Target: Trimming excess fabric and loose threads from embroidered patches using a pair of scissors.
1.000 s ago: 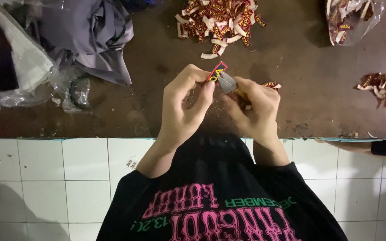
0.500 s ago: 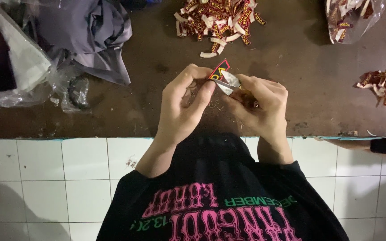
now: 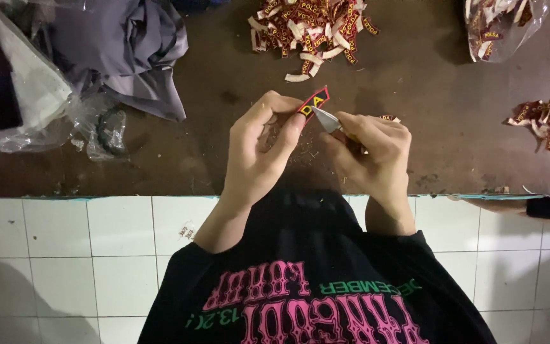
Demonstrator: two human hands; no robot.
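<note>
The left hand (image 3: 259,150) pinches a small embroidered patch (image 3: 313,104), dark red with yellow lettering and a red border, between thumb and fingertips, holding it just above the brown counter (image 3: 428,127). The right hand (image 3: 370,156) is clenched around a small metal cutting tool (image 3: 327,119), probably snips, whose pale blade touches the patch's lower edge. Both hands sit close together, directly in front of the person's black printed shirt (image 3: 313,280).

Judging by the lint scattered on the counter under the hands, trimming of this patch seems under way, not finished. Straight beyond the patch lies a large heap of similar patches (image 3: 310,32). A clear bag of more patches (image 3: 501,28) lies to the patch's far right, and a smaller loose pile (image 3: 545,114) sits at the right edge of the counter. Which of these are already trimmed cannot be told, so how much work remains is unclear. To the patch's left lies crumpled grey cloth (image 3: 128,48) beside clear plastic bags (image 3: 20,89). A white tiled floor (image 3: 65,255) shows below the counter's edge.
</note>
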